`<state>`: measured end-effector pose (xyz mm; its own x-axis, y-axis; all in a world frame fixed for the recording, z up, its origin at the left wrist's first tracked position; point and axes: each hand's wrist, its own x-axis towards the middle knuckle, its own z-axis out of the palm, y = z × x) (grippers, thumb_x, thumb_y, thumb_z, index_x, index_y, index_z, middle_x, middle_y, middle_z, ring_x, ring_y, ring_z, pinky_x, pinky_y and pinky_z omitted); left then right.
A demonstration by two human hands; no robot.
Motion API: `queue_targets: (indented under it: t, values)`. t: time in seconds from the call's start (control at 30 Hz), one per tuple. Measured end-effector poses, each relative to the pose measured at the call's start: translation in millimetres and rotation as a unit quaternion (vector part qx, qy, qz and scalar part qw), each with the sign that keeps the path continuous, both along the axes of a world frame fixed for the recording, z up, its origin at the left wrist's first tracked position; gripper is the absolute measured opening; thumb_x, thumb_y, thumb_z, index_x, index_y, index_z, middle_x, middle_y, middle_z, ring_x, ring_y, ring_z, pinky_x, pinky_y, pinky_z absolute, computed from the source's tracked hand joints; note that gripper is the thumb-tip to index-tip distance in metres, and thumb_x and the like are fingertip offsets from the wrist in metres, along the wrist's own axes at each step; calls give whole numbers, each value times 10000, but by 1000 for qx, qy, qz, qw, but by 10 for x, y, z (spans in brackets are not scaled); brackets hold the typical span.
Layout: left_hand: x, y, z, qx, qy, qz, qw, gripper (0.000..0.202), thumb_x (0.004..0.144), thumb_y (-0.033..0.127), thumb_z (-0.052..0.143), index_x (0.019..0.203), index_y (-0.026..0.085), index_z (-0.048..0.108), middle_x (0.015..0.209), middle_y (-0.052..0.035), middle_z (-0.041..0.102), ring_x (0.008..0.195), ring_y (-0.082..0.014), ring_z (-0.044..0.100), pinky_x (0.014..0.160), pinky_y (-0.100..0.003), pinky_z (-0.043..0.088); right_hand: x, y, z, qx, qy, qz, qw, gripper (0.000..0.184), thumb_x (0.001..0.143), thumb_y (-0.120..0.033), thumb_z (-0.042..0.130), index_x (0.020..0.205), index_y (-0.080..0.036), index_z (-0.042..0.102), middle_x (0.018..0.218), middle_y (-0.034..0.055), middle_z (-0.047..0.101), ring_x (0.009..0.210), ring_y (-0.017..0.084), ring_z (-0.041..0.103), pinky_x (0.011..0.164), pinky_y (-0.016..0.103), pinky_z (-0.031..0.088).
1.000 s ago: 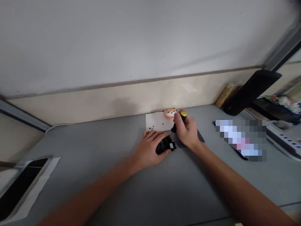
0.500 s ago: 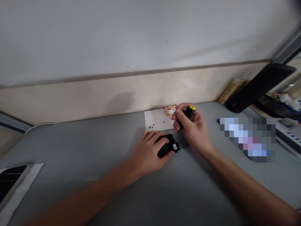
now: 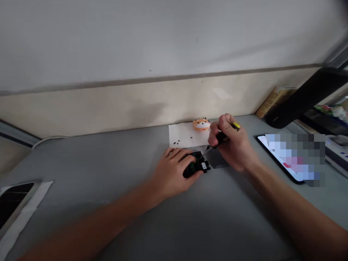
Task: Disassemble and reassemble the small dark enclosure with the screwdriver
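Note:
On the grey desk, my left hand [image 3: 176,168] is closed around a small black mouse-like device [image 3: 192,167], its thumb along the near side. The device is opened, with a bit of green board and a white label showing. In my right hand [image 3: 231,141] is a black screwdriver [image 3: 222,138] with a yellow end. Its thin shaft slants down left to the inside of the device; the tip is hard to make out. A flat dark piece [image 3: 219,162] lies under my right hand, partly hidden. Several tiny dark screw-like bits [image 3: 178,141] lie on white paper [image 3: 183,134] behind the device.
An orange and white animal-faced case [image 3: 201,124] sits at the paper's back edge. To the right lies a lit phone [image 3: 282,159], partly blurred out. A black cylinder [image 3: 301,101] and a book [image 3: 274,101] lean by the wall. Another dark-screened device [image 3: 16,199] rests at left.
My right hand has tipped the screwdriver lower, its handle now farther right and more slanted. The left hand still holds the device in place. The view has shifted slightly.

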<state>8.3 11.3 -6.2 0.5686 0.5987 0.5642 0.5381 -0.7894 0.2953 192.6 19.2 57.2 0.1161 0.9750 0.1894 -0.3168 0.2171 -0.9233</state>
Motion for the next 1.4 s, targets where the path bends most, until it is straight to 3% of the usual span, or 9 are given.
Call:
queue_targets:
  t: [0.1,0.27,0.4,0.6,0.7,0.83,1.07,1.23,1.4]
  values:
    - [-3,-3,-1,-6,4,1,1000,150,912,371,710,918,222,691,1117,-50,769,1004,-245,699,936,-422,495,2,-5,31,-14,3,21,1000,554,781,-667,767,708,-254,405,548,-87,331,433,90,312,452,274,329]
    - [-7,-1,9,-5,7,-6,1000,163,913,374,706,976,224,695,1144,-49,765,1020,-246,698,945,-423,494,1,-35,107,-19,9,58,998,442,842,-685,681,822,-264,549,687,-21,527,591,145,531,560,305,445]
    - [-6,3,3,1,6,-6,1000,158,907,358,712,982,220,695,1158,-45,762,1027,-243,697,948,-427,491,28,-28,36,-5,-18,37,999,519,766,-631,800,736,-246,453,801,-8,607,647,137,581,585,293,463]
    - [-5,-3,2,-2,2,-7,1000,160,912,351,708,1005,221,706,1147,-45,765,1028,-237,698,948,-418,491,13,12,9,6,-20,24,1000,504,830,-704,690,738,-255,481,558,-72,353,463,107,372,471,278,357]
    - [-6,-3,1,3,2,-7,1000,156,918,349,703,1014,226,713,1170,-45,764,1037,-235,699,945,-417,497,28,2,70,-19,6,55,998,429,879,-683,632,813,-264,573,627,-29,467,569,151,508,536,304,442]
    - [-6,0,-8,21,-4,-7,1000,166,923,360,704,1009,218,714,1164,-50,769,1023,-239,709,936,-416,505,87,0,52,-29,34,66,997,445,760,-594,816,750,-255,528,797,0,605,743,167,615,645,306,505]
    - [-2,-3,-12,26,-4,-4,1000,146,910,341,718,992,220,718,1157,-41,773,1014,-235,712,926,-406,513,69,34,21,-33,19,68,997,508,774,-666,775,709,-253,486,561,-78,315,467,99,317,451,268,330]
    - [-1,-6,-7,31,-5,-7,999,132,920,341,706,979,225,725,1156,-44,773,1010,-228,710,917,-399,514,69,-14,92,-46,53,104,992,331,821,-586,748,835,-278,629,712,-16,555,681,161,576,628,311,494]
    - [2,-11,-7,29,-1,0,1000,118,928,333,698,980,228,715,1164,-36,771,1021,-227,710,924,-403,514,102,-24,9,-40,39,94,994,486,679,-498,910,727,-242,499,800,-32,612,645,114,577,619,277,485]
